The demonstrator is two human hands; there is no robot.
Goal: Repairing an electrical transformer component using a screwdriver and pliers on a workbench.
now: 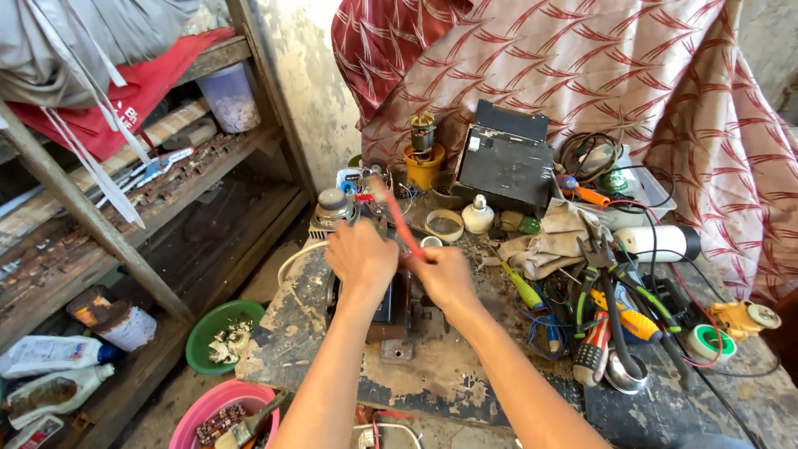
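My left hand [360, 255] rests palm-down on a dark metal transformer-like block [391, 309] in the middle of the scarred workbench [432, 374]. My right hand [445, 274] sits beside it, closed on a thin red-handled tool [397, 214] that slants up and to the left, blurred. The tool's tip lies near a small grey motor [334, 205] and a circuit part with red wires [362, 196]. The block's top is mostly hidden under both hands.
A black box [504, 158], a bulb [477, 216], a tape roll [444, 224] and a rag [553, 237] lie behind. Pliers, screwdrivers and wires [611, 308] crowd the right side. Green [218, 333] and pink [220, 411] bowls stand on the floor by wooden shelves [125, 208].
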